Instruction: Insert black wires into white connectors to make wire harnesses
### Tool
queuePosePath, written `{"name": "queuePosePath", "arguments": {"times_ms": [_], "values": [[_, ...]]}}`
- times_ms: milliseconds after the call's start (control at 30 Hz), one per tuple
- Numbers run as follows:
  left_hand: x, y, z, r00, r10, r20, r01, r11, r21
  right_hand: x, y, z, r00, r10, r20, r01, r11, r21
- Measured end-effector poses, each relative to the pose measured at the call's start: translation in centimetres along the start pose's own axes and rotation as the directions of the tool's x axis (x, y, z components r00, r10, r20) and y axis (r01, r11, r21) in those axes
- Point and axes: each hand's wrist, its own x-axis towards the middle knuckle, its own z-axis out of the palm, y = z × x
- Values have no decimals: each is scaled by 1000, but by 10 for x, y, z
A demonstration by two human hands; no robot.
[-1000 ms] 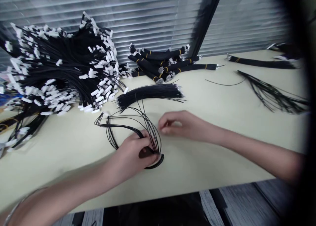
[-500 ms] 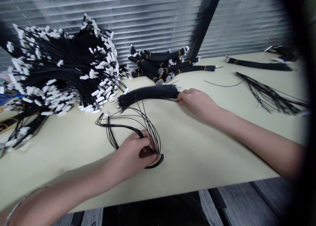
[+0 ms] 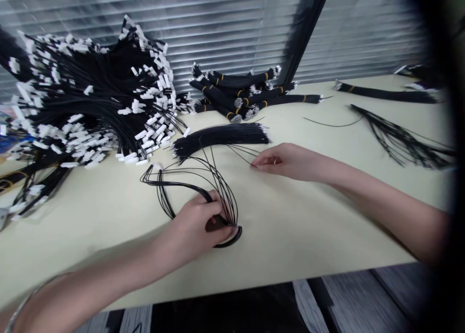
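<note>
My left hand [image 3: 198,226] is closed on a looped bunch of thin black wires [image 3: 189,185], pinning their ends near the table's front. My right hand [image 3: 281,161] pinches a single black wire [image 3: 240,154] that trails from the loose bundle of black wires [image 3: 221,135] lying just behind it. The wire's tip sits between my thumb and forefinger.
A big heap of black wires with white connectors [image 3: 83,105] fills the back left. Banded black wire bundles [image 3: 243,93] lie at the back centre, another bundle [image 3: 385,93] and loose wires [image 3: 403,139] at the right. The cream table [image 3: 308,226] ends at a front edge near me; blinds stand behind.
My right hand went from near the looped wires out to the loose bundle's end, then came back toward me with one wire pinched. The left hand stayed put.
</note>
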Motion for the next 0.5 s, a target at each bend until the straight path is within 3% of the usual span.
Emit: {"name": "queuePosePath", "arguments": {"times_ms": [67, 133, 267, 367, 500], "values": [[-1, 0, 0, 1000, 3, -3, -3, 1000, 2, -4, -8, 1, 999, -5, 40, 2, 996, 87], [-1, -1, 1, 1000, 9, -4, -9, 1000, 6, -8, -17, 4, 994, -28, 110, -4, 960, 281], [0, -2, 1, 1000, 16, -5, -16, 1000, 19, -19, -36, 19, 955, -76, 286, -121, 782, 611], [0, -2, 1, 1000, 15, -20, -14, 999, 52, -27, -47, 35, 935, -141, 326, -117, 744, 657], [0, -2, 1, 1000, 16, -20, -15, 997, 69, -35, -54, 46, 961, -165, 221, 10, 821, 570]]}}
